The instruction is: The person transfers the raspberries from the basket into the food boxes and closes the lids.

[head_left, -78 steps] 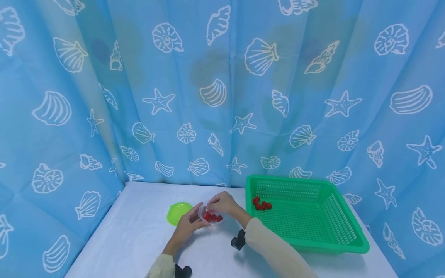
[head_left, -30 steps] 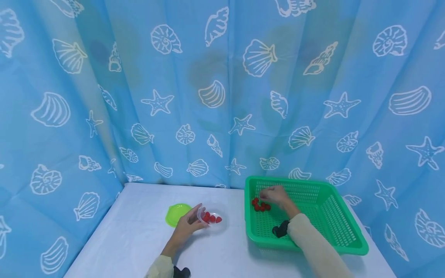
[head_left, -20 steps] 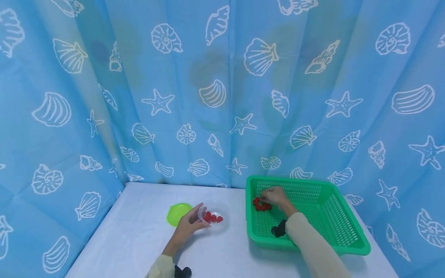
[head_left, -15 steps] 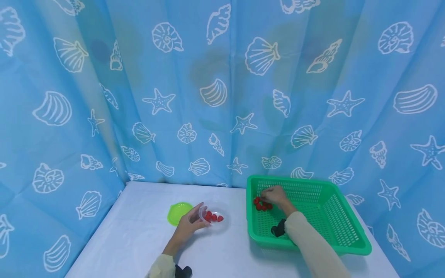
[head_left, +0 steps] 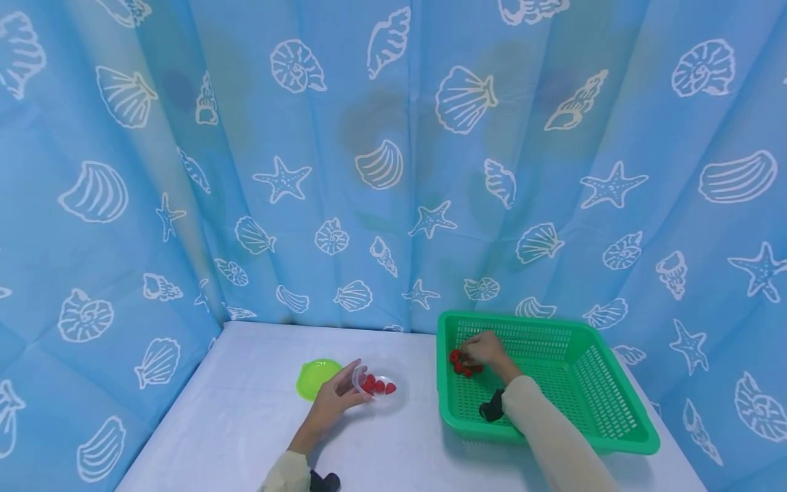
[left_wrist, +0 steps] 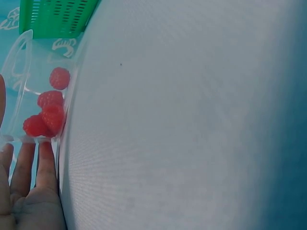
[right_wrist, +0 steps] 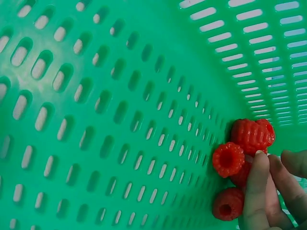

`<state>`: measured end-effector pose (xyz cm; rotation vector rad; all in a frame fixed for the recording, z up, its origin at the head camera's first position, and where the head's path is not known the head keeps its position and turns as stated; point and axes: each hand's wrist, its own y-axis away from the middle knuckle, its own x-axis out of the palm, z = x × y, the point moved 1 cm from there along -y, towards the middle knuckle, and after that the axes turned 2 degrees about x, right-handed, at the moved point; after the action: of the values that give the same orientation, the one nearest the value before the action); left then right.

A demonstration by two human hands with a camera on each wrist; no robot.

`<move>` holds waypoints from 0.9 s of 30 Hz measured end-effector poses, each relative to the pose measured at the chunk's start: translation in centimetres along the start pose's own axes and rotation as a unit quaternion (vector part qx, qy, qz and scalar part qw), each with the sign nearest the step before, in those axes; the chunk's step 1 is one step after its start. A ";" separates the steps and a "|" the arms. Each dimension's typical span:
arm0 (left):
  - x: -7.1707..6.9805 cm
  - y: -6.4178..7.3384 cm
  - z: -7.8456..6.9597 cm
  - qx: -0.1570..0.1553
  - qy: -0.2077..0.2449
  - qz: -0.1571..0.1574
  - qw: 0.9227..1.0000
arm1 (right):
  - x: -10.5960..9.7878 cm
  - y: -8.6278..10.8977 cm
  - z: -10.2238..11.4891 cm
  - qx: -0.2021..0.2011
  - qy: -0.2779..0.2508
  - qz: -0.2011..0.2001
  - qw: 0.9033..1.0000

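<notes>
A clear plastic container [head_left: 389,374] stands on the white table, with several red raspberries [head_left: 379,387] low inside it. My left hand [head_left: 330,402] holds its left side between thumb and fingers. The left wrist view shows the fingertips against the container's end, close to the raspberries [left_wrist: 52,115]. Inside the green basket [head_left: 562,403], my right hand [head_left: 484,350] reaches down to a cluster of raspberries [head_left: 458,367] at the left. Up close, its straight fingers [right_wrist: 257,191] touch the raspberries [right_wrist: 228,159], and the thumb stands apart. Part of the cluster is hidden behind the fingers.
Left of the container, a lime-green lid [head_left: 315,379] lies on the table [head_left: 209,424]. The slotted basket takes up the table's right side, its walls rising around my right hand. A blue curtain [head_left: 344,171] with white seashell prints hangs behind and at the sides.
My right hand has moved from above the container rightward into the basket. Over the last half second its fingers have dipped lower among the raspberries. My left hand stays on the container.
</notes>
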<state>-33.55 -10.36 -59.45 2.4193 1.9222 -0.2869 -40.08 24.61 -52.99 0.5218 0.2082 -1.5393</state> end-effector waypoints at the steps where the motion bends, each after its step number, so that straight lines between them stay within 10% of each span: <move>1: 0.0 0.0 0.1 -0.001 0.001 0.001 1.000 | 0.1 0.0 0.0 0.000 0.000 0.000 1.000; 27: -0.2 -0.2 0.6 -0.003 0.007 0.007 1.000 | 1.3 -1.3 0.0 0.024 0.035 -0.045 0.998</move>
<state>-33.87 -10.54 -59.96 2.4368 1.9075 -0.2656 -41.30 23.50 -53.82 0.6118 0.2516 -1.6191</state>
